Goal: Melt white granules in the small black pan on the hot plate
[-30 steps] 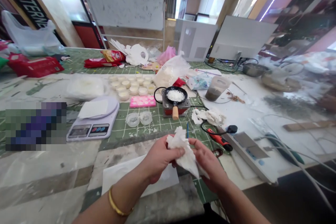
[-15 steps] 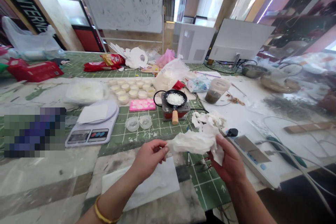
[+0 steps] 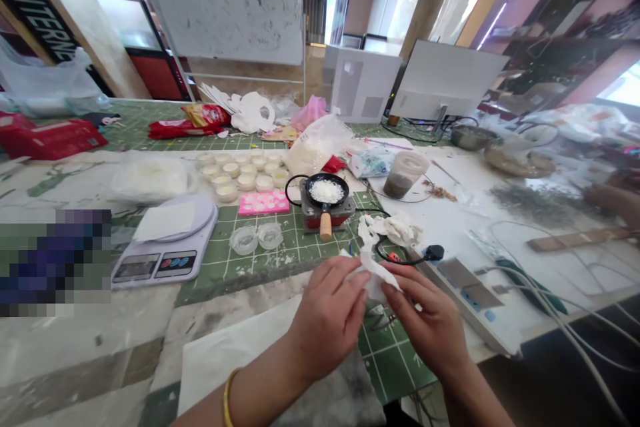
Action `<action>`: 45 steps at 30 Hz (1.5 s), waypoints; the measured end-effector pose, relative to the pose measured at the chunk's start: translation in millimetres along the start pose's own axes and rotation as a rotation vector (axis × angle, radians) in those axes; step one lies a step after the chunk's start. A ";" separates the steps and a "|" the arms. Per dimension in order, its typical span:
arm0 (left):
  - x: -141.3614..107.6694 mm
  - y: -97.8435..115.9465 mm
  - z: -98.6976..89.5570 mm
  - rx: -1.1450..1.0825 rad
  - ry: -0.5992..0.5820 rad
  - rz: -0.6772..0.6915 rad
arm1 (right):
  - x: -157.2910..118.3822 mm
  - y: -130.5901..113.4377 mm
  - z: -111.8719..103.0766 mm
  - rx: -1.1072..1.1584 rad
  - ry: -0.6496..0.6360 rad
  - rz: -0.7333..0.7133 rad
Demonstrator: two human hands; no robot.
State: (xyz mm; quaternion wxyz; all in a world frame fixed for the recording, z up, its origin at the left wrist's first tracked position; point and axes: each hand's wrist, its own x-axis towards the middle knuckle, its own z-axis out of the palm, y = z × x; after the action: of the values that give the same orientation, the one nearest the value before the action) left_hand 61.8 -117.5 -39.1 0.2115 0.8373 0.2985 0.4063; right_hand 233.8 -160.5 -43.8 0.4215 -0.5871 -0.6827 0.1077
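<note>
Tissue [image 3: 376, 271] is no longer stretching wide: above the green mat [image 3: 395, 360], our left hand [image 3: 330, 317] and right hand [image 3: 433, 317] are pinching it, close together, so we are apparently folding it smaller.

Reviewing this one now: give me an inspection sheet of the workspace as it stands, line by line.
Surface: green mat with grid lines; white flecks below the clear cups.
Job's things: white tissue, held above the mat.
Clutter: crumpled tissues, scale with paper on top, pink mould, filled cups, black pan with white flakes.
Hands: left hand and right hand both grip the tissue.
Cables: power strip with white cables; black plug at its far end.
Surroundings: whiteboard and monitor beyond; apparently another person's hand at the right edge, blurred.
</note>
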 end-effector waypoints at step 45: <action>0.8 -19.4 24.2 0.102 -0.317 -0.337 | 20.9 -13.7 36.3 1.104 0.070 0.744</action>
State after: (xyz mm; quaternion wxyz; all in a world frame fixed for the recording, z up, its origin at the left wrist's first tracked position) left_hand 75.3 -105.5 -64.3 0.2781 0.8385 0.4174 0.2129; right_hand 199.5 -133.1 -48.2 0.6170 -0.4847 -0.2649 0.5606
